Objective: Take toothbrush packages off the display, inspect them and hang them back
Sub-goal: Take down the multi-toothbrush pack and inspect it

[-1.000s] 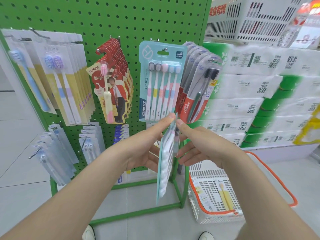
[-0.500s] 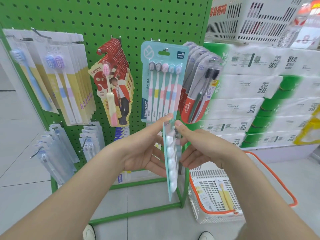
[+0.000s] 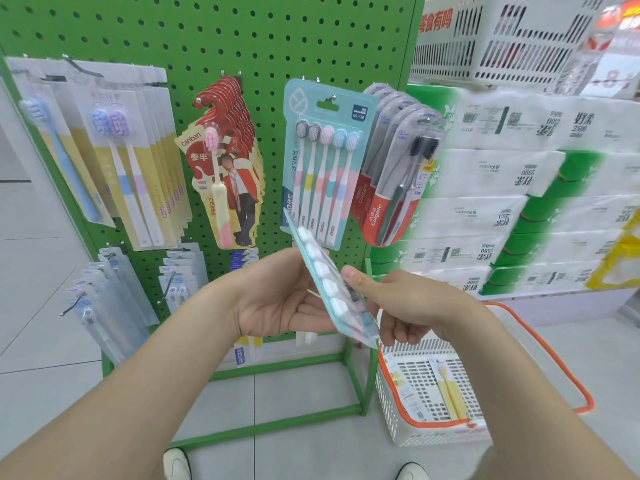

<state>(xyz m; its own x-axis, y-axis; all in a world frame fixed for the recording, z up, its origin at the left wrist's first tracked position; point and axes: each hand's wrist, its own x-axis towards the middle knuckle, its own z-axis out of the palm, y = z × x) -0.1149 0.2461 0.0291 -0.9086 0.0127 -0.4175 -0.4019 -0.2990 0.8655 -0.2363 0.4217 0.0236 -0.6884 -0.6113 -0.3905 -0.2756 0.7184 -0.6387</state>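
Head view: green pegboard display straight ahead. Hanging on it, left to right: yellow-white toothbrush packs, red canban packs, a teal five-brush pack, Colgate packs. Clear packs sit on lower hooks at left. Right of the display are stacked tissue bales with white crates on top. A white basket with an orange handle stands on the floor by the stand's right leg, a couple of packs lying in it.

The held toothbrush pack is off the hook, in front of the pegboard and just below the hanging teal pack. It is seen nearly edge-on and tilted, top corner up-left, bottom down-right, white brush heads facing the camera. It sits between the two hands and overlaps the hanging pack's lower edge.

Left hand: palm up, fingers fairly straight, running behind the pack and supporting it; fingertips hidden by the pack. Right hand: thumb pressed on the pack's right side, remaining fingers curled under its lower end, gripping it.
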